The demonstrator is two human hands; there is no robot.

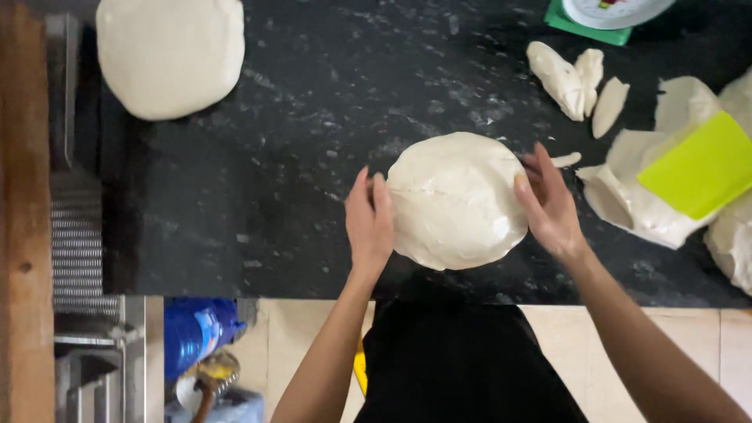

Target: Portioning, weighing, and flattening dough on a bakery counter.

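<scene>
A large round ball of pale dough rests on the black speckled counter, near its front edge. My left hand presses flat against the dough's left side, fingers together and pointing away from me. My right hand cups its right side, fingers spread a little. Both palms face the dough and touch it. The ball sits on the counter between them.
A second big dough ball lies at the far left. To the right are torn dough pieces, a larger dough mass and a yellow-green plastic scraper. A scale on a green base stands at the top edge. Blue bottle below left.
</scene>
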